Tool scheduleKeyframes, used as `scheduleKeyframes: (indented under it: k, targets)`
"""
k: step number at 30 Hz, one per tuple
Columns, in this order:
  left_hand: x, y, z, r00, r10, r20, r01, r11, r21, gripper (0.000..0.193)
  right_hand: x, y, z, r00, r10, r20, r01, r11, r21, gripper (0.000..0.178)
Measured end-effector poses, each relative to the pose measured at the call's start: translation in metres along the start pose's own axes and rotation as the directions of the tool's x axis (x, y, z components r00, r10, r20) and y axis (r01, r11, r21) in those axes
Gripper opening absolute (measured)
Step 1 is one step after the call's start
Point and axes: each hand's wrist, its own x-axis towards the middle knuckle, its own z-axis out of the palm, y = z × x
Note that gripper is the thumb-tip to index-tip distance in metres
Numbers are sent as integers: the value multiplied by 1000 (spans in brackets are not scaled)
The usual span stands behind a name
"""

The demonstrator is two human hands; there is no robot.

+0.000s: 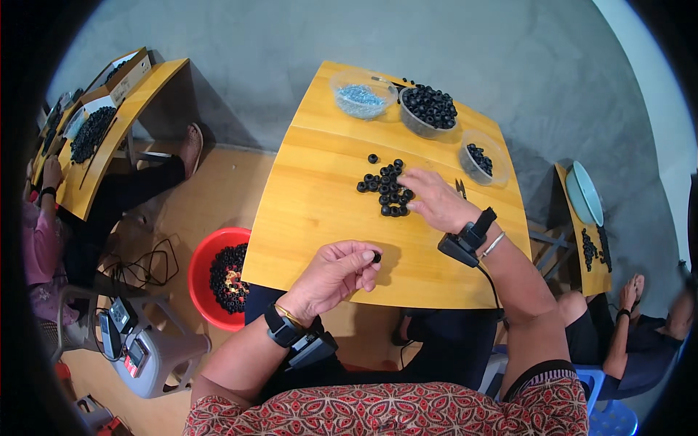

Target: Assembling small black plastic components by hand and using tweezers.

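Note:
My left hand [338, 272] is at the near edge of the table, with a small black round bead [376, 256] pinched between thumb and fingertips. Farther up the wooden tabletop lies a loose pile of black beads [385, 185], several showing a hole. My right hand [436, 200] is at the right side of this pile, palm down, thumb and fingers apart over its nearest beads. Whether the fingertips touch a bead is hard to see. Just right of that hand lies a pair of small dark snips [460, 189].
At the table's far side stand a clear bowl of blue bits [361, 99], a bowl heaped with black beads [429, 109] and a smaller bowl [483, 158]. A red basin [200, 280] sits on the floor at left. Other people sit at tables on both sides.

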Motion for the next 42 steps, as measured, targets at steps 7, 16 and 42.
scheduleKeyframes:
  k: [7,16,42]
  targets:
    - [0,-1,-4,1000,6,3,-6,999,-38,18,-6,-22,1,998,13,57,-16,998,66,40]
    - [-2,2,-2,999,-26,29,29,996,-81,20,62,1,10,998,-31,-59,36,996,84,10]
    - [-2,2,-3,999,26,46,-21,994,-108,23,-36,22,-11,840,414,351,-386,0,923,12]
